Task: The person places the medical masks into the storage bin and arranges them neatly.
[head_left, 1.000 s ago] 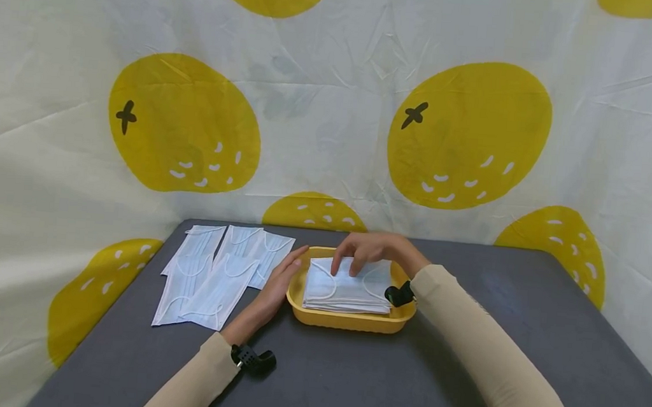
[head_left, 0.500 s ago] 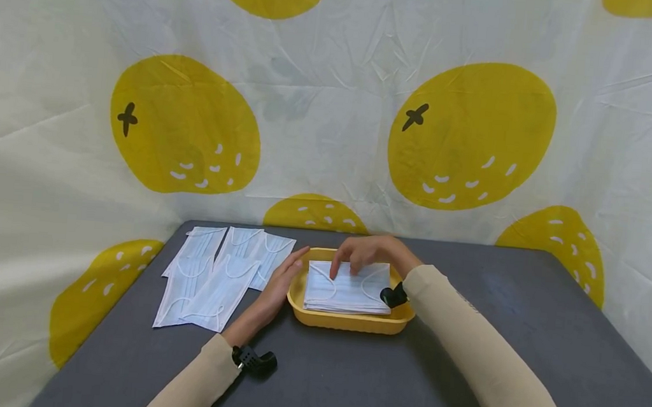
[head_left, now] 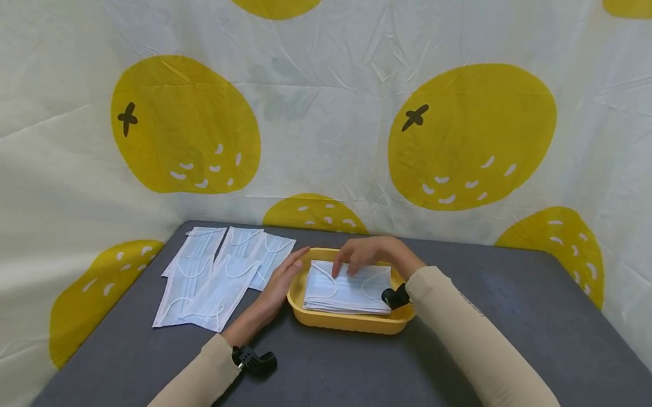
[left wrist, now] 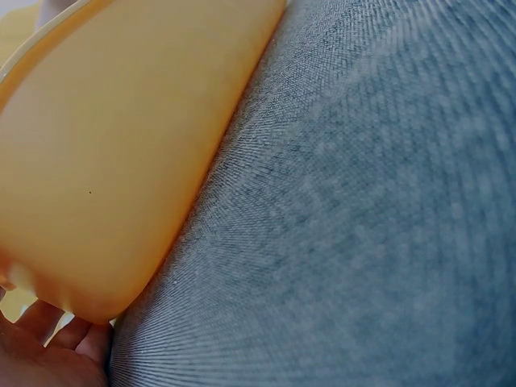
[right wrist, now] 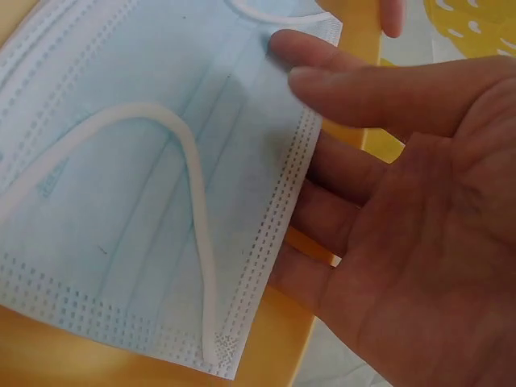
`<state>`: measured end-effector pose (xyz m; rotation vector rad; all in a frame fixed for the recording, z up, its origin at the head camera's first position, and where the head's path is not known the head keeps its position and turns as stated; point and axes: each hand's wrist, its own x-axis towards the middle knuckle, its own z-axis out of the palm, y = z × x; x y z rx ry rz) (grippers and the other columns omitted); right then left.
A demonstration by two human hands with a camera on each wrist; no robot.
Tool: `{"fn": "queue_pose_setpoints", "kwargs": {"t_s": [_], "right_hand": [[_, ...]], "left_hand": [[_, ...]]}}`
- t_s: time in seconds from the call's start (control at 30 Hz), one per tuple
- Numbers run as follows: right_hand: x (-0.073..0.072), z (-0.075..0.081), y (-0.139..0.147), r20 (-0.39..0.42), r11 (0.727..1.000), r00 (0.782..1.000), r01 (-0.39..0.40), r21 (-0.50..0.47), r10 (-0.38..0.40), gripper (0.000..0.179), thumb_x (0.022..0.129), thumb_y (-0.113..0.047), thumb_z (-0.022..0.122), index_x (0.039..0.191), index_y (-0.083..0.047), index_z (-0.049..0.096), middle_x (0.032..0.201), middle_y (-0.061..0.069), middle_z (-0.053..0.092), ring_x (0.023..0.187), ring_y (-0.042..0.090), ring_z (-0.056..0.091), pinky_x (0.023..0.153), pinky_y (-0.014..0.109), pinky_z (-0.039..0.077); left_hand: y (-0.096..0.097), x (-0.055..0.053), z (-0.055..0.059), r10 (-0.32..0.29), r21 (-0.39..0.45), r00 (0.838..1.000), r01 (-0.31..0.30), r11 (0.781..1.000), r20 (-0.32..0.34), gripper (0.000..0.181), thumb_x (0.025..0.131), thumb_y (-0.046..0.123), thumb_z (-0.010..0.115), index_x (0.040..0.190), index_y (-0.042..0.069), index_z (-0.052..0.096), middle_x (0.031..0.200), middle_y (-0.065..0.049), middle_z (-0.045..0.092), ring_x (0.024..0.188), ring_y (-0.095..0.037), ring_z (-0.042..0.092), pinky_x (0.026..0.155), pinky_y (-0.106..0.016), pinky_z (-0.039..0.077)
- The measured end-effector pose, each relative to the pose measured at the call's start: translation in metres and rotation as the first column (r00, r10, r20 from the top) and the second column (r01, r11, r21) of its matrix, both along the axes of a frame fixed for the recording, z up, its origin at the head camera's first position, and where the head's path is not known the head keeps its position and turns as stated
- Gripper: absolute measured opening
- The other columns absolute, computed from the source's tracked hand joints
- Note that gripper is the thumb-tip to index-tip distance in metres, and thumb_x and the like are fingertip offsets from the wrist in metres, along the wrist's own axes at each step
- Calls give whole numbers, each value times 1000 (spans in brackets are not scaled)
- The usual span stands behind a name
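Observation:
A yellow plastic basket (head_left: 348,322) stands mid-table with a neat stack of pale blue face masks (head_left: 347,298) lying flat inside. My left hand (head_left: 278,289) rests along its left end, fingers straight; in the left wrist view its fingertips (left wrist: 85,334) are at the basket's outer wall. Over the stack's far edge is my right hand (head_left: 369,251), index finger pointing down to the top mask. In the right wrist view, thumb and index tip are over the mask's surface (right wrist: 153,185), and the other fingers (right wrist: 322,218) lie along the stack's edge, partly hidden behind it.
Several loose face masks (head_left: 212,290) lie overlapping on the dark grey table (head_left: 335,383), left of the basket. A white curtain (head_left: 325,146) printed with yellow fruit hangs behind the table and down its sides. Black wrist cameras (head_left: 256,363) sit on both wrists.
My right hand's fingers have shifted slightly over the far edge of the stack, which has moved a little nearer within the basket. The left hand has stayed at the basket's end.

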<state>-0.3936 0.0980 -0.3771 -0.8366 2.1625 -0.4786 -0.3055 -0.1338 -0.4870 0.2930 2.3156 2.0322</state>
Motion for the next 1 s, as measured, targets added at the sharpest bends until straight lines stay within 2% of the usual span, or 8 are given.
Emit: {"fn": "queue_pose_setpoints", "kwargs": {"t_s": [0.33,0.57,0.67,0.87,1.0], "right_hand": [[5,9,6,-18,999,999,43,31,-42,31,102,-11,56,130,-11,69,149,10,55,135,27,47,120,49,39],[11,16,12,-70,1000,997,10,20,-8,34,104,-13,53,136,-8,65,150,12,56,137,29,50,118,48,43],[14,17,18,-70,1000,997,20,2,-20,35,104,-14,54,137,-7,64,149,12,58,139,31,51,117,49,43],[21,18,35,-100,994,994,25,-108,-36,37,105,-16,53,139,-3,61,144,15,62,138,35,55,115,50,45],[29,18,50,-143,973,988,24,-230,-58,36,106,-14,53,139,1,60,142,19,63,135,36,57,112,50,49]], "left_hand": [[2,0,1,0,-5,1000,0,1000,-5,48,113,34,35,159,23,40,169,-5,31,159,-28,23,130,-55,15],[3,1,1,-2,8,1000,2,1000,-11,48,113,33,35,159,20,40,169,-7,32,159,-28,23,130,-55,16],[3,2,2,0,6,1000,0,1000,-20,48,113,31,35,159,19,40,169,-7,32,159,-28,23,130,-54,16],[2,4,4,9,3,1000,-9,1000,-25,48,113,30,36,159,18,40,168,-7,33,158,-28,25,130,-54,16],[1,3,3,8,2,1000,-8,1000,-19,48,113,31,36,160,18,40,169,-7,33,158,-28,24,130,-54,15]]}}
